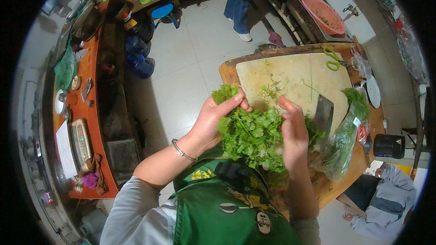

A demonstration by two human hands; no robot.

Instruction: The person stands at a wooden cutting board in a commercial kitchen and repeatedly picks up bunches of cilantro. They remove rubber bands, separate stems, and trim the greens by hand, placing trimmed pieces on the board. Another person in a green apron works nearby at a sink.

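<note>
My left hand, with a metal bangle at the wrist, grips a leafy bunch of coriander. A piece of bright green leaf sticks out beyond its thumb. Against the right side of the bunch is my right hand, its fingers bent; whether they pinch a stem cannot be seen. Just past both hands, loose sprigs and thin stems lie on a pale cutting board. A cleaver rests on the board's right part, with more greens between it and my right hand.
Green-handled scissors lie at the board's far right corner. Dill in a plastic bag lies along the right side. One person stands ahead by a sink holding a pink basin; another is at lower right. An orange counter runs along the left.
</note>
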